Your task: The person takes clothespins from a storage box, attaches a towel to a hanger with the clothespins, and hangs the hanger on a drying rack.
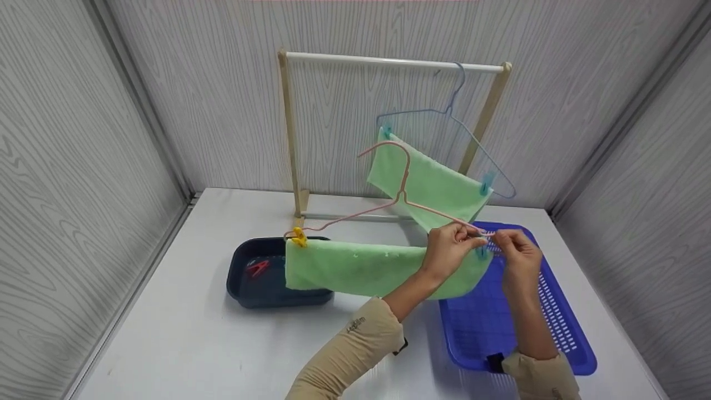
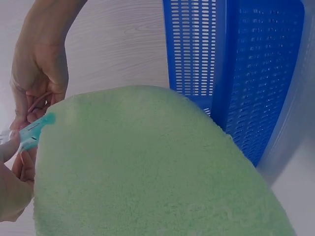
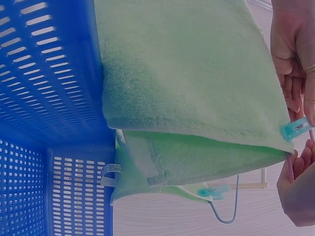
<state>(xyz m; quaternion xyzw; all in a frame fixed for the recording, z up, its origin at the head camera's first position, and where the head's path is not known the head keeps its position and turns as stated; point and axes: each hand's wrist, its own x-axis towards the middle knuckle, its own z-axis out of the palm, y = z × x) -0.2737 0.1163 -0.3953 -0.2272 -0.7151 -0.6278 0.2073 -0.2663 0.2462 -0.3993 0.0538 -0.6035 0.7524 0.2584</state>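
A green towel [image 1: 355, 266] hangs along the bottom of a pink clothes hanger [image 1: 401, 191]. A yellow clothespin [image 1: 299, 238] clips its left corner. My left hand [image 1: 447, 250] pinches a teal clothespin [image 2: 34, 132] at the towel's right corner. Beside it, my right hand [image 1: 520, 258] grips the hanger's right end between thumb and fingers. In the right wrist view the towel [image 3: 192, 64] is folded over, with the teal clothespin [image 3: 297, 129] at its edge.
Behind, a second green towel [image 1: 433, 172] hangs by teal clothespins from a blue hanger [image 1: 447, 111] on a rack's white rod [image 1: 377, 60]. At left, a dark basin [image 1: 239, 283] holds a red clothespin [image 1: 258, 269]. A blue basket [image 1: 583, 361] stands below my hands.
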